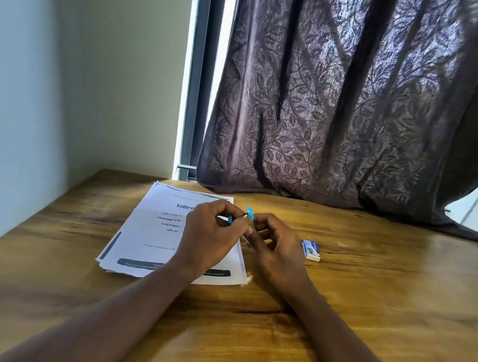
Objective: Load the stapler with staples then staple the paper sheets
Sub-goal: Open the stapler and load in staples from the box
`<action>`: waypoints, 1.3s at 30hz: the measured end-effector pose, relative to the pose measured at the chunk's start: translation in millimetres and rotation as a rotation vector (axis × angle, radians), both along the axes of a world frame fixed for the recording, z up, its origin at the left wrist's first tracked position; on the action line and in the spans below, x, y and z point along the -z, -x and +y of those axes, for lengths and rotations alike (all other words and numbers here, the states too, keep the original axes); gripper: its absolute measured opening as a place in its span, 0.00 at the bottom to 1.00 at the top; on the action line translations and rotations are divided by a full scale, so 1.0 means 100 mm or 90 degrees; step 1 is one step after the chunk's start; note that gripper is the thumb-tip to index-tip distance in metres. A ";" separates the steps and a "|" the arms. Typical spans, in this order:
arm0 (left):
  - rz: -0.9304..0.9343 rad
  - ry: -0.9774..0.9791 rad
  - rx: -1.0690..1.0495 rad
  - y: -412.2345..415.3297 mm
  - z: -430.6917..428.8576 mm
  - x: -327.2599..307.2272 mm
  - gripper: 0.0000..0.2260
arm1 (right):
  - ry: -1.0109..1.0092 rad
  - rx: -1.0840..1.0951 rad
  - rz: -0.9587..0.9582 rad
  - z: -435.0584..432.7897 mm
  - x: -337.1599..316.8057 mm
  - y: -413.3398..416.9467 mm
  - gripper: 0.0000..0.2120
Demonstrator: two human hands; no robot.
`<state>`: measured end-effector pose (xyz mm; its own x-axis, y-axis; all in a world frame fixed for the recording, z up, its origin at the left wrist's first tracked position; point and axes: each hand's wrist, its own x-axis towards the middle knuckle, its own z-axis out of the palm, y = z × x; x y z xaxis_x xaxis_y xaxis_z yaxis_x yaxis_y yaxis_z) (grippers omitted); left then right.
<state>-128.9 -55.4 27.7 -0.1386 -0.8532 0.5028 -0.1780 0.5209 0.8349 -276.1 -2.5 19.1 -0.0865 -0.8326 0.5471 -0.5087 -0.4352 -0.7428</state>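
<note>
A small blue stapler is held up between both hands above the right edge of the paper sheets. My left hand grips its left end, where a bit of blue shows between the fingers. My right hand pinches the metal part from the right. The stapler looks hinged open, though the fingers hide most of it. The white printed sheets lie stacked on the wooden table. A small blue and white staple box lies on the table just right of my right hand.
A dark patterned curtain hangs down onto the back of the table. A wall borders the table on the left. A tiny loose bit lies right of the box.
</note>
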 end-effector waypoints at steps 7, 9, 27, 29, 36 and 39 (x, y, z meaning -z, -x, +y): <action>0.095 -0.030 0.021 0.05 0.12 -0.05 0.05 | 0.009 -0.019 0.089 -0.01 0.07 -0.11 0.09; 0.118 -0.045 0.030 0.05 0.12 -0.04 0.06 | 0.022 -0.014 0.106 -0.01 0.07 -0.12 0.11; 0.243 -0.154 0.204 -0.06 0.03 -0.10 0.05 | -0.032 -0.058 -0.154 0.10 -0.04 -0.19 0.06; 0.269 -0.164 0.212 -0.11 -0.02 -0.11 0.05 | -0.036 -0.048 -0.218 0.08 -0.08 -0.18 0.04; 0.445 -0.257 0.229 -0.23 -0.19 -0.18 0.08 | -0.075 -0.085 -0.586 0.07 -0.21 -0.03 0.13; 0.541 -0.304 0.225 -0.30 -0.25 -0.19 0.09 | -0.114 -0.161 -0.666 0.08 -0.24 -0.02 0.07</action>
<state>-99.4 -80.1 46.5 -0.1779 -0.9690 0.1714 0.6643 0.0102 0.7474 -274.0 5.3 42.6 -0.2533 -0.9521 0.1713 0.5005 -0.2805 -0.8190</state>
